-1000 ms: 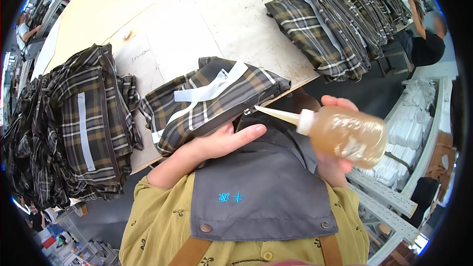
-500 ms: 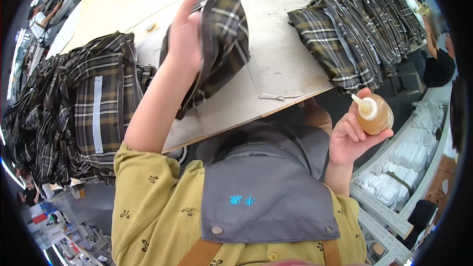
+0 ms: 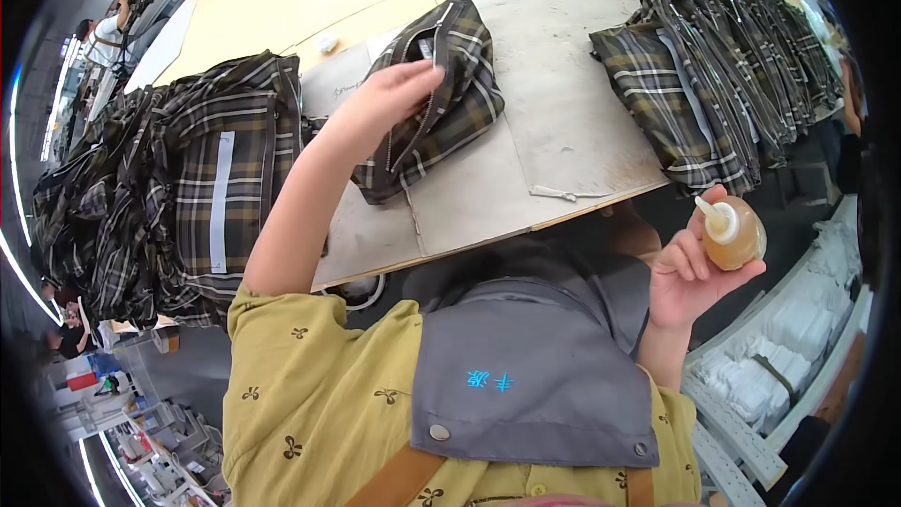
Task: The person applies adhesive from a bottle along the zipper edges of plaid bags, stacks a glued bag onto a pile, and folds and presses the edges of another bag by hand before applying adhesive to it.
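A plaid zippered fabric piece (image 3: pixel 469 103) lies on the table in front of me, its long zipper gaping and a pale tag visible inside. My left hand (image 3: pixel 402 94) is over that opening, fingers stretched out and touching or just above the zipper edge; its thumb is hidden. Off the table's front edge, my right hand (image 3: pixel 690 272) is wrapped around a small squeeze bottle (image 3: pixel 740 242) of amber liquid. The bottle is tilted, its white nozzle pointing up and left.
Piled plaid pieces (image 3: pixel 202 202) sit at the left, one showing a pale strip. A row of similar folded pieces (image 3: pixel 694 84) stands at the right. Bundles of white material (image 3: pixel 798 329) fill a rack beside me. A person (image 3: pixel 105 40) is at the far left.
The plaid piece, held raised and tilted before, now rests lower on the table with its zipper side up. My left hand has moved off its side to the opening. The bottle remains held.
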The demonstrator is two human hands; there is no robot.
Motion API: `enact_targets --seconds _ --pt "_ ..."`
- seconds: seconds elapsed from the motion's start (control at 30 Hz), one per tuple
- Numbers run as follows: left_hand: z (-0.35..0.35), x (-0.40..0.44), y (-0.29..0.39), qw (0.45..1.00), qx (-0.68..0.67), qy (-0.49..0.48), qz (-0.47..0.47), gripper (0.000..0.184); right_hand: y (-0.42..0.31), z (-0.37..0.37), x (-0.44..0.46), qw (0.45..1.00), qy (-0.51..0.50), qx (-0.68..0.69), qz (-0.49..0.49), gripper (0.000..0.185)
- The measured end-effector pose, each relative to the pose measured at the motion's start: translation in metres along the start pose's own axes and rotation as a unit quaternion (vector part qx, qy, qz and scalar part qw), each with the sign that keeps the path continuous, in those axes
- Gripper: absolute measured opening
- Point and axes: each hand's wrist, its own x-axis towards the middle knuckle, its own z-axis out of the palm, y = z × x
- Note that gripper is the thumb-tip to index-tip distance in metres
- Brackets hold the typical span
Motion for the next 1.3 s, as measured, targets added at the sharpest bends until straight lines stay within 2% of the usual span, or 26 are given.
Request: enact_targets --seconds 0.03,0.07,0.1,0.17,0.2,0.23,0.3,0.37,0.4,0.5,0.57,0.63,0.7,0.73,0.77,0.83,0.9,0.93,1.0,1.03,1.1,1.13,1.17,1.23,1.27,1.3 --pt "0.000 -0.019 0.003 0.990 0.122 0.003 0.066 0.054 0.003 0.000 0.001 0.999 0.011 -0.046 -0.003 0.091" --pt "0.002 -0.036 0.008 0.976 0.188 0.024 0.105 0.046 0.008 0.000 0.004 0.999 0.014 -0.032 0.011 0.089" --pt "0.003 -0.050 0.013 0.976 0.188 0.024 0.104 0.046 0.014 0.001 0.008 0.999 0.015 -0.032 0.011 0.089" --pt "0.006 -0.071 0.019 0.915 0.382 0.046 0.118 0.034 0.027 0.002 0.017 0.996 0.053 -0.012 0.068 0.088" --pt "0.007 -0.076 0.011 0.903 0.389 0.071 0.166 0.029 0.036 -0.001 0.022 0.991 0.064 0.015 0.116 0.087" --pt "0.007 -0.078 0.006 0.903 0.389 0.072 0.168 0.029 0.044 -0.002 0.026 0.987 0.073 -0.007 0.143 0.084" --pt "0.007 -0.080 -0.002 0.828 0.497 0.084 0.245 0.024 0.064 -0.015 0.034 0.974 0.072 -0.031 0.214 0.073" --pt "0.006 -0.079 -0.010 0.815 0.512 0.092 0.256 0.020 0.086 -0.026 0.041 0.957 0.049 -0.033 0.284 0.077" --pt "0.005 -0.079 -0.012 0.816 0.504 0.093 0.266 0.018 0.095 -0.034 0.043 0.948 0.067 0.006 0.310 0.084" --pt "0.004 -0.082 -0.004 0.840 0.477 0.087 0.244 0.012 0.107 -0.063 0.049 0.924 0.107 -0.036 0.365 0.089" --pt "-0.001 -0.080 -0.001 0.832 0.443 0.095 0.321 0.009 0.102 -0.063 0.052 0.922 0.112 -0.045 0.368 0.092" --pt "-0.005 -0.081 0.007 0.849 0.423 0.074 0.308 0.008 0.098 -0.063 0.052 0.919 0.119 -0.052 0.371 0.095" --pt "-0.013 -0.078 0.016 0.895 0.362 0.010 0.261 0.008 0.095 -0.060 0.049 0.915 0.135 -0.086 0.370 0.089" --pt "-0.011 -0.078 0.022 0.920 0.313 0.009 0.234 0.008 0.095 -0.057 0.046 0.914 0.136 -0.087 0.371 0.089" --pt "-0.010 -0.078 0.023 0.921 0.313 0.010 0.232 0.008 0.094 -0.054 0.043 0.919 0.141 -0.105 0.353 0.090" --pt "-0.008 -0.078 0.025 0.982 0.128 0.008 0.141 0.013 0.093 -0.052 0.036 0.923 0.143 -0.122 0.336 0.092" --pt "-0.005 -0.078 0.028 0.987 0.090 -0.011 0.134 0.011 0.090 -0.052 0.028 0.929 0.090 -0.151 0.326 0.102" --pt "-0.003 -0.077 0.026 0.995 0.008 -0.037 0.097 0.010 0.092 -0.051 0.026 0.929 0.091 -0.150 0.327 0.102" --pt "-0.004 -0.075 0.021 0.985 -0.104 -0.133 0.027 0.008 0.099 -0.041 0.021 0.907 -0.005 -0.301 0.294 0.082" --pt "0.001 -0.076 0.023 0.985 -0.105 -0.137 0.027 0.008 0.103 -0.032 0.020 0.907 -0.003 -0.303 0.292 0.082" --pt "0.017 -0.082 0.028 0.972 -0.144 -0.186 -0.019 0.014 0.113 -0.010 0.019 0.820 -0.071 -0.522 0.224 0.056" --pt "0.024 -0.081 0.026 0.973 -0.124 -0.196 0.007 0.015 0.114 -0.008 0.019 0.778 -0.116 -0.586 0.194 0.053" --pt "0.031 -0.083 0.026 0.971 -0.125 -0.202 0.007 0.015 0.117 0.005 0.020 0.708 -0.160 -0.675 0.133 0.055" --pt "0.042 -0.086 0.027 0.974 -0.135 -0.179 0.025 0.016 0.126 0.007 0.016 0.627 -0.177 -0.756 0.069 0.041" --pt "0.044 -0.085 0.027 0.976 -0.116 -0.182 0.029 0.020 0.127 0.001 0.015 0.625 -0.173 -0.758 0.068 0.041" --pt "0.045 -0.086 0.026 0.975 -0.117 -0.185 0.029 0.020 0.128 -0.007 0.015 0.623 -0.182 -0.760 0.032 0.032"
